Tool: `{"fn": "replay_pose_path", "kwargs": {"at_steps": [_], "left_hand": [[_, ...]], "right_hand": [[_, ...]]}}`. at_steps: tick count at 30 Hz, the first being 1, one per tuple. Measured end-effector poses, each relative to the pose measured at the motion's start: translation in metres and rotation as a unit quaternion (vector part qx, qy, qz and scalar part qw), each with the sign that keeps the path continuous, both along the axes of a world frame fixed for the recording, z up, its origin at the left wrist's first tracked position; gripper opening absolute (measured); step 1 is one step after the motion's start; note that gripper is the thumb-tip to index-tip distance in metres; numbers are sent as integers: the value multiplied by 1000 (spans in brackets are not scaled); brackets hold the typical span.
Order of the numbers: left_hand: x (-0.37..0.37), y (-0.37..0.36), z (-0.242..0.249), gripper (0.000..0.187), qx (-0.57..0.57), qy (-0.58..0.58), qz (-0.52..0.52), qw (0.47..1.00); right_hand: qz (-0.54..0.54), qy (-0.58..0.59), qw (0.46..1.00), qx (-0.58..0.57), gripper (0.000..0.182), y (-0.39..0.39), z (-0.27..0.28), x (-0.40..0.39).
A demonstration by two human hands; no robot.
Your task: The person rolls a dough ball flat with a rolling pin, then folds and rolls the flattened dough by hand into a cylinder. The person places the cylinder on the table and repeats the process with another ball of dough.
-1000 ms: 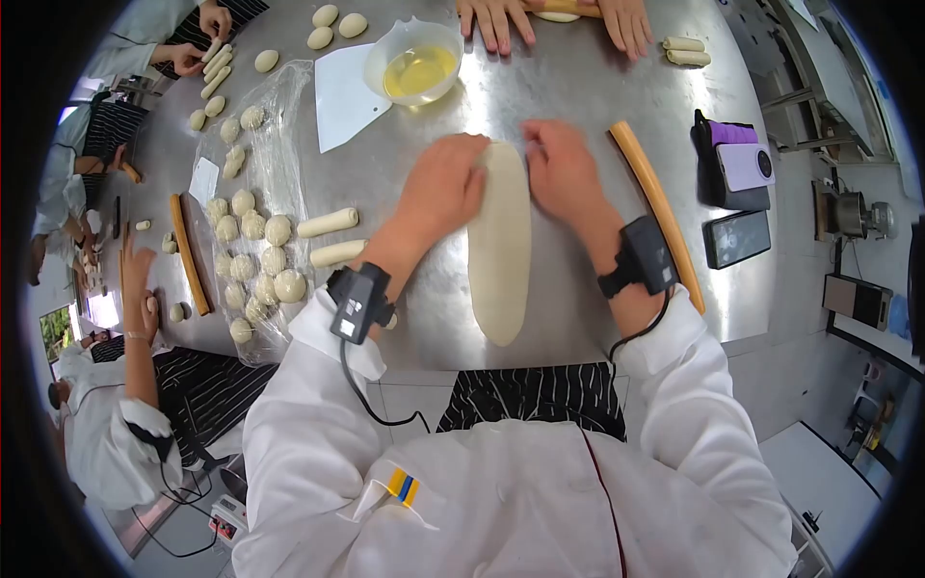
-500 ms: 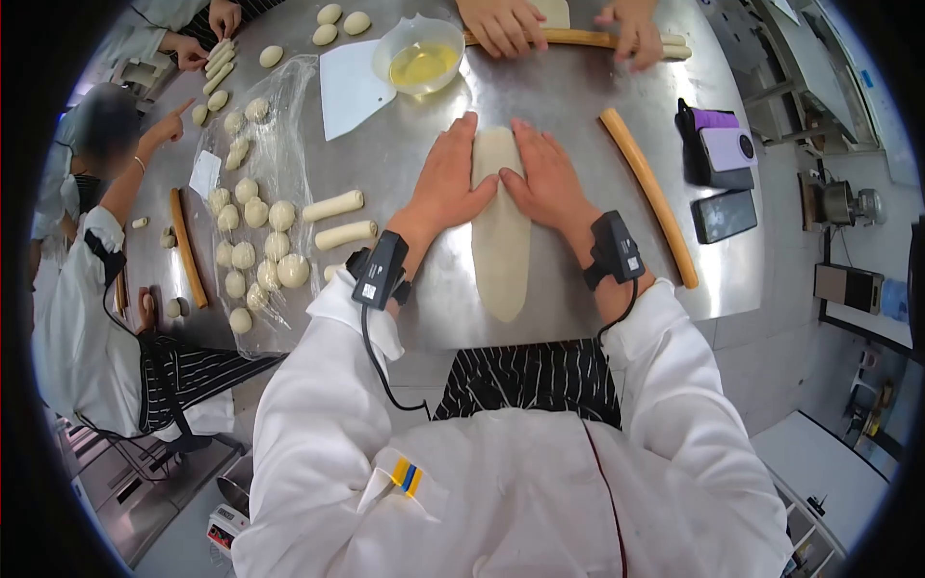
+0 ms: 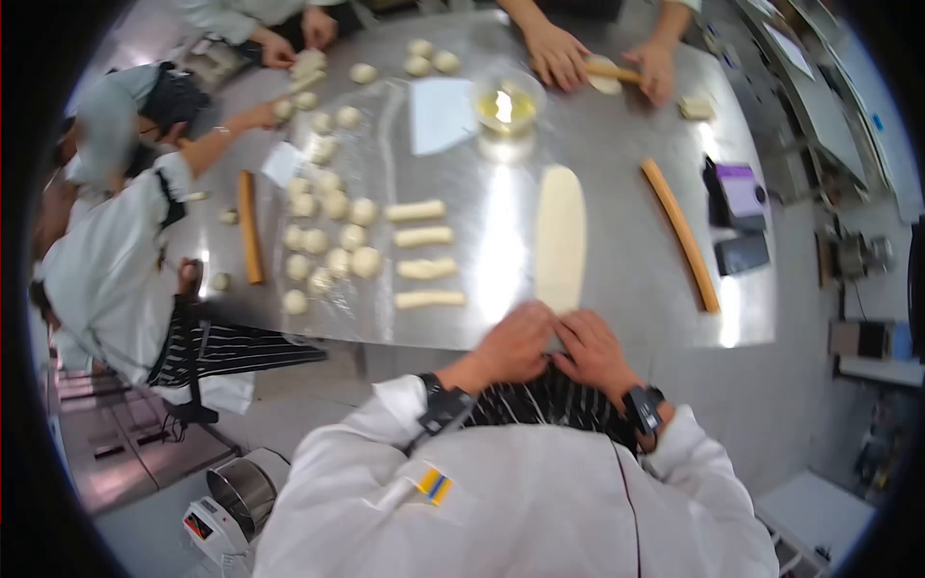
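Note:
A long, flat strip of dough (image 3: 560, 236) lies lengthwise in front of me on the steel table. At its near end, by the table's front edge, my left hand (image 3: 520, 339) is closed with the fingertips on the dough. My right hand (image 3: 590, 349) sits beside it, its fingers also curled onto that end. Motion blur and the fingers hide how far the edge is folded. Left of the strip several rolled dough pieces (image 3: 425, 238) lie in a column. A wooden rolling pin (image 3: 681, 236) rests on the right, apart from my hands.
Several dough balls (image 3: 334, 204) lie on plastic film at the left. Beyond the strip stand a bowl of yellow liquid (image 3: 504, 104) and a white scraper (image 3: 440, 118). A purple device (image 3: 738, 193) and a phone (image 3: 742, 254) lie right. Co-workers' hands (image 3: 559, 56) work opposite and left.
My hands have moved from the strip's far part back to its near end and curled there. The view has shifted, showing more of the rolled dough pieces on the left.

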State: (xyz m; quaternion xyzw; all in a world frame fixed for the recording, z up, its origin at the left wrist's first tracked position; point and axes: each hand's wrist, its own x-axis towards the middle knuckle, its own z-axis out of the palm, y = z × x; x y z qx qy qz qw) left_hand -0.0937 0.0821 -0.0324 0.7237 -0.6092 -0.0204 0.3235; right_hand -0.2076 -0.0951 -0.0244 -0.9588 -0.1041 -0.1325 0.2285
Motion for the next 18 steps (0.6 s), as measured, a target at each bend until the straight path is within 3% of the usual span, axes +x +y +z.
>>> {"fn": "replay_pose_path", "kwargs": {"at_steps": [3, 6, 8, 11, 18], "left_hand": [[1, 3, 10, 63, 16, -29, 23, 999], [6, -1, 4, 52, -38, -26, 47, 998], [15, -6, -12, 30, -22, -40, 26, 999], [30, -7, 0, 15, 0, -94, -27, 995], [28, -8, -7, 17, 15, -152, -77, 985]], "right_hand": [[4, -29, 1000, -8, 47, 3, 3, 4], [-17, -18, 1000, -13, 31, -4, 1, 10], [6, -12, 1000, -11, 29, -12, 4, 17], [40, -3, 999, -8, 24, -19, 7, 28], [39, -53, 997, -50, 20, -13, 6, 25]]}}
